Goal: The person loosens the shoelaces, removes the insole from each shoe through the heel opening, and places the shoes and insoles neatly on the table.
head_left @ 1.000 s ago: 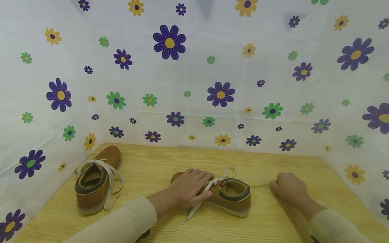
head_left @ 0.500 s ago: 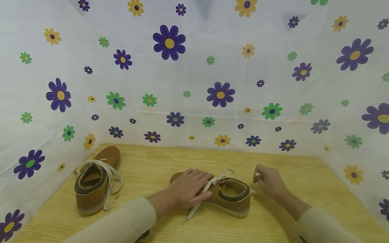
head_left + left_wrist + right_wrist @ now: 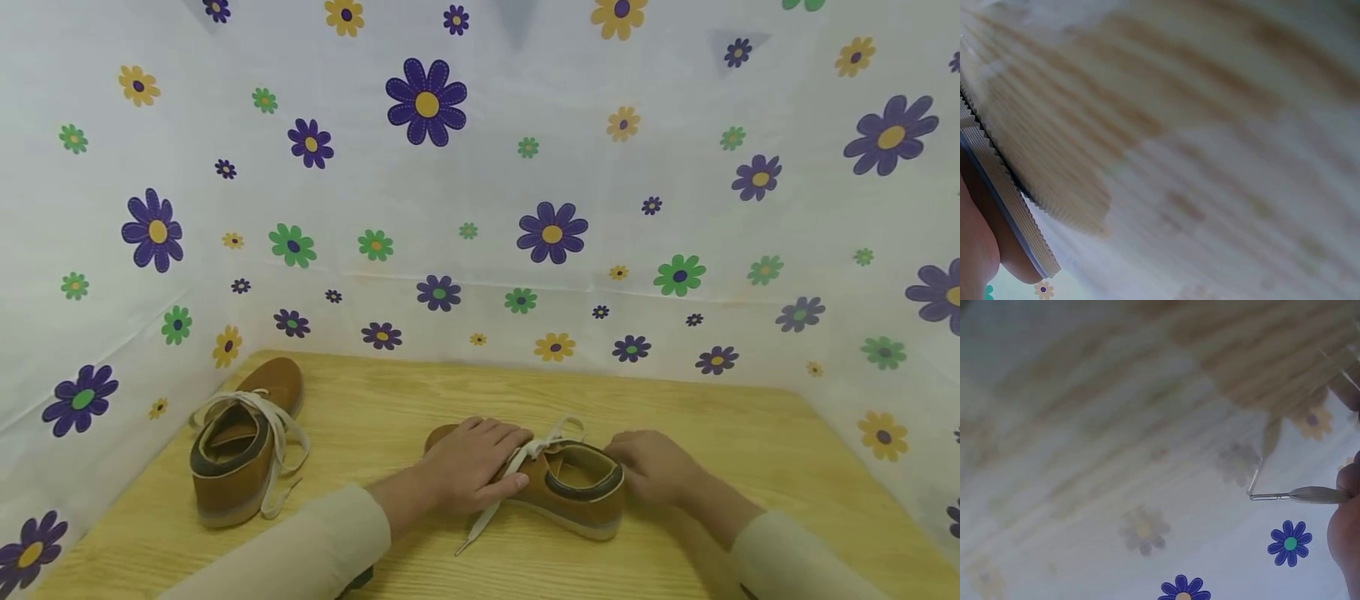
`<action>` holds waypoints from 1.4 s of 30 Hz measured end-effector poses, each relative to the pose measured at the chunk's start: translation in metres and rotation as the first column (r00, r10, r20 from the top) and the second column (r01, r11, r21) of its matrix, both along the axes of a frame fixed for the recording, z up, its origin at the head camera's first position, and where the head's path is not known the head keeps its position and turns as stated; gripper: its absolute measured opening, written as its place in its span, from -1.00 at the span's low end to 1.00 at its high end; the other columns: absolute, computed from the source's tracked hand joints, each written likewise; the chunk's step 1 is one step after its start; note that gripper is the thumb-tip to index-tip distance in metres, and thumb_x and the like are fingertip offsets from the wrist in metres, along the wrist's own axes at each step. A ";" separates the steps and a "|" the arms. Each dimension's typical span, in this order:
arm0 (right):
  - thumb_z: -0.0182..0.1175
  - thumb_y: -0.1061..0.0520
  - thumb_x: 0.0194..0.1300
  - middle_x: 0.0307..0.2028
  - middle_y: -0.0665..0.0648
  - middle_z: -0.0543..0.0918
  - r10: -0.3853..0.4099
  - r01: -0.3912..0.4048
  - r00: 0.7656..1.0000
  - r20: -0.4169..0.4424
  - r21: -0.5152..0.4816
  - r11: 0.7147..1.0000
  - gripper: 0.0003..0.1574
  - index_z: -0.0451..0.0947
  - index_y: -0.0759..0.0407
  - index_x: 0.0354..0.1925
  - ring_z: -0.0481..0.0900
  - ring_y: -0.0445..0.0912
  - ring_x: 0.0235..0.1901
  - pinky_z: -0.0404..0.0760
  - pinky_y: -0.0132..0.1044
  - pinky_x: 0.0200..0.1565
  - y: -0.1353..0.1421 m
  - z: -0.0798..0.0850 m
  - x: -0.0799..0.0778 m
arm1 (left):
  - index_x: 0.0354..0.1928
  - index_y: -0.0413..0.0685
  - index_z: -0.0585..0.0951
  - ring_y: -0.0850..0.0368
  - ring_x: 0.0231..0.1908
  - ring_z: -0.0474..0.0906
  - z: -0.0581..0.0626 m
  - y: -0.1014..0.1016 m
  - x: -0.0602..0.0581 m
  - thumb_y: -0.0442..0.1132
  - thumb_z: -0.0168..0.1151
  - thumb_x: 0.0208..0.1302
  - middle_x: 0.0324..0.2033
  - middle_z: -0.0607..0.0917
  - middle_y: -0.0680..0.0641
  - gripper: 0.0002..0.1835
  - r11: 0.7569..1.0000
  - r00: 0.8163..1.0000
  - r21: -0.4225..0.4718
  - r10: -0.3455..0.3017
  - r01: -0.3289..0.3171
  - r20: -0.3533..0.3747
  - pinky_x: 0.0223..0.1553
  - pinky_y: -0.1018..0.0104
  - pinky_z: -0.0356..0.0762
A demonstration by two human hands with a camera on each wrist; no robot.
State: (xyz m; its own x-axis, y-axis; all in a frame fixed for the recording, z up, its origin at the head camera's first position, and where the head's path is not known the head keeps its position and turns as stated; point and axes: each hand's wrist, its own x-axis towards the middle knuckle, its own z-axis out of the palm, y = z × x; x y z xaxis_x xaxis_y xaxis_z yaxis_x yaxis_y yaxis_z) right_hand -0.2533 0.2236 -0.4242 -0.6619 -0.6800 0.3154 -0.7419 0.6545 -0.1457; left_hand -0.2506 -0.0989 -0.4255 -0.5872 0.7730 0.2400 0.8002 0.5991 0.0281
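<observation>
A brown lace-up shoe [image 3: 588, 506] lies in the middle of the table, toe pointing left, a knot in its pale laces [image 3: 534, 450]. Over its front part my left hand [image 3: 476, 467] holds it, thumb on the near side and fingers across the top. In the left wrist view, the shoe's ribbed sole edge [image 3: 1013, 194] shows beside the hand. My right hand [image 3: 660, 468] is close behind the heel with curled fingers. From it, in the right wrist view, a lace end [image 3: 1319, 495] with a clear tip sticks out, its tip meeting its reflection in the tabletop.
A second brown shoe [image 3: 231, 492] stands at the left of the wooden table [image 3: 375, 387], its pale laces hanging loose over the side. A white flower-print sheet [image 3: 465, 179] walls the table at the back and both sides.
My right hand has come left from beyond the heel to right beside it, and the lace stretched between hand and shoe has slackened. The left hand keeps its place on the shoe.
</observation>
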 end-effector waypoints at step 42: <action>0.31 0.18 0.31 -0.46 -0.04 0.64 -0.200 0.168 0.970 -0.135 -0.218 0.961 -0.92 0.56 0.08 -0.30 0.54 -0.25 -0.49 0.54 -0.38 -0.41 -0.063 0.044 0.006 | 0.46 0.03 0.31 0.09 0.35 0.37 -0.001 0.002 -0.001 0.30 -0.37 0.53 0.36 0.46 0.05 -0.29 1.000 1.000 -0.006 0.000 0.000 -0.024 0.36 0.05 0.30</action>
